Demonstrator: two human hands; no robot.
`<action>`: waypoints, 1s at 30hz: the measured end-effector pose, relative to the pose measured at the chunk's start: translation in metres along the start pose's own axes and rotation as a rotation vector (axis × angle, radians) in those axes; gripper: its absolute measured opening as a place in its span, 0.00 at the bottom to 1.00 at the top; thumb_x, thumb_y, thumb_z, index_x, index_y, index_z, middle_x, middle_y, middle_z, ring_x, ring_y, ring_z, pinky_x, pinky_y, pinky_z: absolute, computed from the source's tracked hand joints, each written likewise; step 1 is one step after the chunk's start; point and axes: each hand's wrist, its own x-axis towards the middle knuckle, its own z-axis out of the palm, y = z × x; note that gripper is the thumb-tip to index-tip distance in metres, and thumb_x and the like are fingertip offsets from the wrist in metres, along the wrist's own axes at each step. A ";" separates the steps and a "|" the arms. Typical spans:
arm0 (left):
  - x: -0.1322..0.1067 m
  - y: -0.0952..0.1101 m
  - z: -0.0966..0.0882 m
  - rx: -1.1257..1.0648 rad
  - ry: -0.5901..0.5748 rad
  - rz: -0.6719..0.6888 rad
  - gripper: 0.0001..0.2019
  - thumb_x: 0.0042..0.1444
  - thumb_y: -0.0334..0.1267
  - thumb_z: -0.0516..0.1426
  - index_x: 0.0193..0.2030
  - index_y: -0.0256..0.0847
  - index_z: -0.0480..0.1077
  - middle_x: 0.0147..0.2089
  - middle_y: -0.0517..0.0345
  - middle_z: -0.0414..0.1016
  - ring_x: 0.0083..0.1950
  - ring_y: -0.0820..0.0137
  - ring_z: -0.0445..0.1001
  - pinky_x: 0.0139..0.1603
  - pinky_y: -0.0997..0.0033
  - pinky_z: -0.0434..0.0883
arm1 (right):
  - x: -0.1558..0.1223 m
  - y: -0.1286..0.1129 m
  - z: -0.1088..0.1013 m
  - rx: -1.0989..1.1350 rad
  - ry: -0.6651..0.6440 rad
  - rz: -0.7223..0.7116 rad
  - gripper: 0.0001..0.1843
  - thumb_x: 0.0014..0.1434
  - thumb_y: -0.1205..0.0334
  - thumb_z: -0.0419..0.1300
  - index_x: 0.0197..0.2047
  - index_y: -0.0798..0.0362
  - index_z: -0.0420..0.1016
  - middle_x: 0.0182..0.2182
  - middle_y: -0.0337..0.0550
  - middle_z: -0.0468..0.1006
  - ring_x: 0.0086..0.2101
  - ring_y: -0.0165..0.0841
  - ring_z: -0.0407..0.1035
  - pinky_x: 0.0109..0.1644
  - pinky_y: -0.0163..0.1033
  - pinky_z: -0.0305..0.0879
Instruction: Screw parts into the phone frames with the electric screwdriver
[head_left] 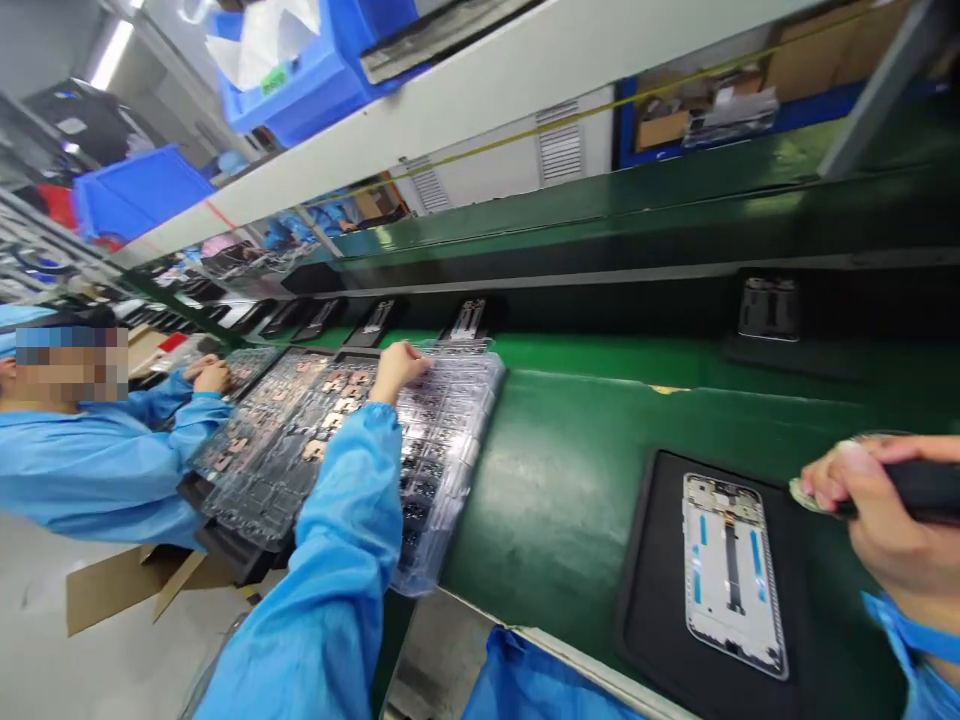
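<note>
Far left: co-worker [90, 470] in blue coat, both of that person's hands [206, 375] resting on the far-left end of the tray row. Flat cardboard [112, 590] on the floor below, near side.

Dark trays [277, 430] with small copper-coloured parts lie side by side on the left part of the green belt [555, 480]. Just right of them is the clear tray stack [450, 430], its near end hanging over the near edge of the belt.

Left hand [401, 365], blue sleeve, reaches out over the far end of the clear tray stack, fingers bent down with tips on the top tray. Cannot tell if it pinches a part.

Blue bins [300, 80] on the shelf above, far left.

Right of the bare belt: black mat [652, 590] at the near edge, phone frame [731, 570] lying flat on it, long side running near to far.

Second phone frame [769, 308] on a dark pad, far side of the belt.

Right hand [885, 520] at the right edge, closed tight round a black-handled tool [926, 488], handle level. The tool tip sits just right of the phone frame's far corner, over the mat; contact not clear
</note>
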 end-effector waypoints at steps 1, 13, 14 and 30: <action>-0.001 0.003 -0.004 -0.022 0.015 0.019 0.15 0.74 0.49 0.74 0.48 0.38 0.82 0.45 0.53 0.87 0.53 0.58 0.86 0.64 0.55 0.83 | 0.001 -0.004 0.002 -0.019 -0.052 -0.041 0.32 0.45 0.35 0.95 0.31 0.38 0.80 0.23 0.38 0.74 0.17 0.41 0.68 0.20 0.58 0.69; -0.270 0.099 0.072 -0.582 -0.584 0.754 0.10 0.79 0.45 0.68 0.46 0.54 0.93 0.46 0.55 0.95 0.48 0.54 0.92 0.57 0.51 0.91 | 0.006 -0.010 0.004 0.001 -0.121 -0.163 0.30 0.67 0.39 0.86 0.44 0.43 0.71 0.25 0.26 0.75 0.18 0.29 0.68 0.23 0.39 0.74; -0.292 0.110 0.085 -0.587 -0.636 0.814 0.10 0.80 0.42 0.68 0.47 0.53 0.94 0.49 0.54 0.95 0.50 0.54 0.92 0.59 0.51 0.90 | 0.007 -0.010 0.005 0.011 -0.114 -0.158 0.30 0.67 0.39 0.86 0.44 0.42 0.71 0.26 0.27 0.76 0.18 0.29 0.68 0.23 0.39 0.74; -0.340 0.130 0.141 -0.351 -0.712 0.944 0.04 0.79 0.42 0.73 0.51 0.53 0.94 0.52 0.49 0.93 0.60 0.46 0.79 0.65 0.37 0.76 | 0.012 -0.005 0.002 -0.030 -0.120 -0.215 0.23 0.74 0.43 0.82 0.45 0.43 0.75 0.33 0.30 0.76 0.23 0.29 0.71 0.26 0.43 0.71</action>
